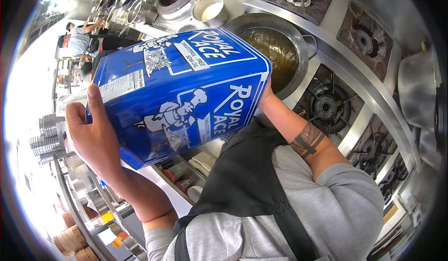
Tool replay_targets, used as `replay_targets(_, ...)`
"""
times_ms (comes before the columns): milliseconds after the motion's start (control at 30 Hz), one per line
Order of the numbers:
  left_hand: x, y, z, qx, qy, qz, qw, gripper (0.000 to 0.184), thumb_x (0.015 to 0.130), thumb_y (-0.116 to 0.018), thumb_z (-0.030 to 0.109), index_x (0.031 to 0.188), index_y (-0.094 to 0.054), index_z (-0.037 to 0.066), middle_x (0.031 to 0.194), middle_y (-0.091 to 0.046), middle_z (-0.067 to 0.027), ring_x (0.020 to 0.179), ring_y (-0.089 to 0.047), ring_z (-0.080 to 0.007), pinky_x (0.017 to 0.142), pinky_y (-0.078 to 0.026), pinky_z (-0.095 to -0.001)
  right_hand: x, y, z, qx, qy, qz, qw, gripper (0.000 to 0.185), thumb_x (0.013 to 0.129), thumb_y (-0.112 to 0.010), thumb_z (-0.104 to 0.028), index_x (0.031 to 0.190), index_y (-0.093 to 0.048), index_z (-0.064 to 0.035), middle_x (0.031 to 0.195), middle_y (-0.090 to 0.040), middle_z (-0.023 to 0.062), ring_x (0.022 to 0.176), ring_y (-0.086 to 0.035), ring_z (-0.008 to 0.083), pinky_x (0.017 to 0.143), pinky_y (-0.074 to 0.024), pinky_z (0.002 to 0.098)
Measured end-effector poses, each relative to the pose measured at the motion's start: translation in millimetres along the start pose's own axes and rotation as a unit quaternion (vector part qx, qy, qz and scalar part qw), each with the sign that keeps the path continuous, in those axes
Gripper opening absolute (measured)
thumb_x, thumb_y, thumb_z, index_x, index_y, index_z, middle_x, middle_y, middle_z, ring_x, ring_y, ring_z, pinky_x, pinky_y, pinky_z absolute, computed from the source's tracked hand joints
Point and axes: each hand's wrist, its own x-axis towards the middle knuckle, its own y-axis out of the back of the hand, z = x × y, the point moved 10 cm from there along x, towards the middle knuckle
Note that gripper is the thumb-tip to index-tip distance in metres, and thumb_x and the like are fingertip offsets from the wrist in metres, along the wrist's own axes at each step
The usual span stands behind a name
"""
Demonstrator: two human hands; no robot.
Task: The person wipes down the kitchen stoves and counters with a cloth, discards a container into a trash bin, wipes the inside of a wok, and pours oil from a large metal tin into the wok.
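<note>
A large blue oil tin (186, 107) printed "Royal Ace" soya oil lies tilted on its side between my hands. My left hand (95, 132) presses against the tin's left end, its thumb pointing up along the edge. At the other end, my right hand (267, 94) supports the tin from the side near the wok, most of its fingers hidden behind it. Just beyond that end sits a large wok (301, 51) holding brownish oil (273, 55). The tin blocks the near part of the wok, so I cannot see whether oil is flowing.
Gas burners (326, 104) line the steel range on the right. A pot with pale contents (208, 10) stands behind the wok. Stacked metal containers (46, 137) and bamboo steamers (70, 240) are at the left. Another person (81, 39) stands farther back on the left.
</note>
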Motion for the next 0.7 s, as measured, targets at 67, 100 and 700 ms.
replay_targets(67,-2.2,0.0,-9.5,0.004,0.011,-0.004,1.0,0.063,0.094,-0.064,0.06,0.079,-0.041,0.004,0.072,-0.038,-0.0054,0.07,-0.037,-0.0204,0.065,-0.039,-0.0354,-0.4,-3.1,1.1,-0.01,-0.007,-0.001,1.0,0.037,0.106,-0.046,-0.034,0.118,-0.065,-0.0051,0.105,-0.071,0.0079,0.09,-0.07,0.0162,0.077,-0.0596,0.0302)
replay_targets(100,-5.0,-1.7,-18.3,-0.006,0.008,-0.011,1.0,0.06,0.096,-0.064,0.056,0.079,-0.041,0.003,0.073,-0.038,-0.0058,0.071,-0.037,-0.0203,0.067,-0.039,-0.0348,0.6,-2.5,1.9,-0.018,-0.006,0.001,1.0,0.035,0.106,-0.046,-0.032,0.118,-0.065,-0.0049,0.105,-0.071,0.008,0.09,-0.069,0.0159,0.078,-0.0592,0.0303)
replay_targets(700,-388.9,-226.7,-300.8,-0.609,0.597,-0.271,0.447,0.043,0.101,-0.053,0.056,0.101,-0.064,0.015,0.109,-0.069,-0.0044,0.104,-0.061,-0.0209,0.092,-0.053,-0.0475,-66.1,-205.8,84.8,-0.606,0.058,-0.18,0.773,0.019,0.084,-0.073,-0.022,0.086,-0.062,-0.0059,0.08,-0.06,0.0053,0.074,-0.06,0.0166,0.069,-0.0492,0.0324)
